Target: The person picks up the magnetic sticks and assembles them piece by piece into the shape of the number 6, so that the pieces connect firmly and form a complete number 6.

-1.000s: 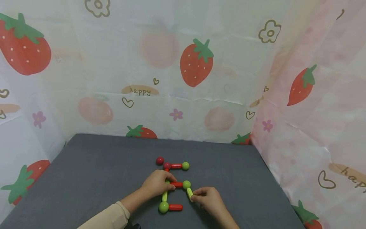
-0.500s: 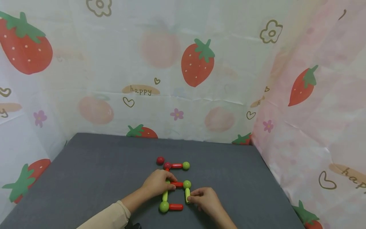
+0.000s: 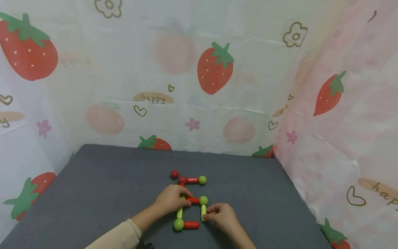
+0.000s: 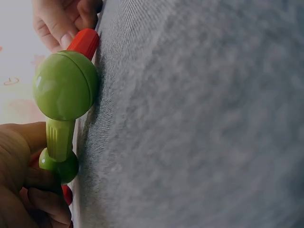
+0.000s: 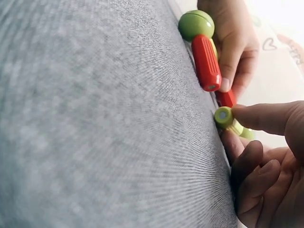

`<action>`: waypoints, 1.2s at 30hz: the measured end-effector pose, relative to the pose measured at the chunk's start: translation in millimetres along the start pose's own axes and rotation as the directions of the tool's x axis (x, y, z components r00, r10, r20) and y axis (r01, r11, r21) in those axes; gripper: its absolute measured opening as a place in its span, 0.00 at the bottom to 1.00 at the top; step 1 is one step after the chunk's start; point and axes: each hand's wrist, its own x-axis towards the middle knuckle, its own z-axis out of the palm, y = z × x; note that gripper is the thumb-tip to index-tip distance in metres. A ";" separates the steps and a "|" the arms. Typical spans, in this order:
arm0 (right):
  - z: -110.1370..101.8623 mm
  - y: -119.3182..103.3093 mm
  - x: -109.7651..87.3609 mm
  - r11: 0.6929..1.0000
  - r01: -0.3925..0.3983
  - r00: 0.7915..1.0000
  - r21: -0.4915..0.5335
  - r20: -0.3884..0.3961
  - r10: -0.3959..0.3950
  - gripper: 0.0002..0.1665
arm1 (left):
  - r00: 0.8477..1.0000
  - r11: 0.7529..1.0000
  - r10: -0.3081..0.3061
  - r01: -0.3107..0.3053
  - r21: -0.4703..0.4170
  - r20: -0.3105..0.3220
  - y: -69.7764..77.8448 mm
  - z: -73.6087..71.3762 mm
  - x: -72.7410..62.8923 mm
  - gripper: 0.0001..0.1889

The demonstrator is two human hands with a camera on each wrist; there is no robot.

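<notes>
Magnetic rods and balls lie joined on the dark table. My left hand [image 3: 170,200] grips the middle joint, its fingers around a green ball [image 4: 59,166] that they partly hide. From there a red rod [image 3: 194,200] runs right to another green ball [image 3: 203,200]. My right hand [image 3: 225,217] pinches a yellow-green rod [image 3: 203,212] between thumb and finger; it points from that ball toward me, its free end showing a round silvery tip. At the lower left, a larger green ball [image 3: 178,224] bears a red rod [image 3: 191,224], whose right end stops just short of the pinched rod.
Behind my left hand, a dark red ball [image 3: 181,180] joins a red rod [image 3: 192,180] ending in a green ball [image 3: 202,180]. Another red ball [image 3: 174,174] sits beside it. Strawberry-print curtain [image 3: 192,86] borders the table [image 3: 124,173] at the back and sides.
My right hand has swung the yellow-green rod's near end leftward, from slanted to nearly straight toward me, closer to the lower red rod. My left hand has stayed in place.
</notes>
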 end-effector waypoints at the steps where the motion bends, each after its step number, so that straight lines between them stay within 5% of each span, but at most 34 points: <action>1: 0.2 0.1 0.1 1.000 0.000 1.000 -0.004 -0.001 0.000 0.12 | 1.000 1.000 -0.001 0.001 -0.006 -0.002 0.2 0.1 -0.4 0.10; 15: 2.1 3.6 1.0 1.000 0.011 1.000 -0.014 -0.002 -0.011 0.12 | 0.999 0.995 -0.028 0.026 -0.096 -0.019 3.8 -10.2 -12.9 0.13; 20: 0.3 4.1 -0.2 0.999 0.032 0.999 0.000 0.001 -0.032 0.13 | 0.999 0.994 -0.034 0.037 -0.103 0.033 10.2 -13.0 -25.8 0.13; 28: -0.4 4.5 -1.8 0.999 0.027 1.000 -0.025 -0.008 -0.028 0.14 | 0.993 0.995 -0.037 0.047 -0.090 0.113 19.2 -1.8 -51.7 0.14; 36: -1.8 6.6 -0.5 0.999 0.002 1.000 -0.033 0.006 -0.002 0.15 | 0.998 0.997 -0.011 0.016 -0.079 0.064 20.5 13.6 -66.0 0.17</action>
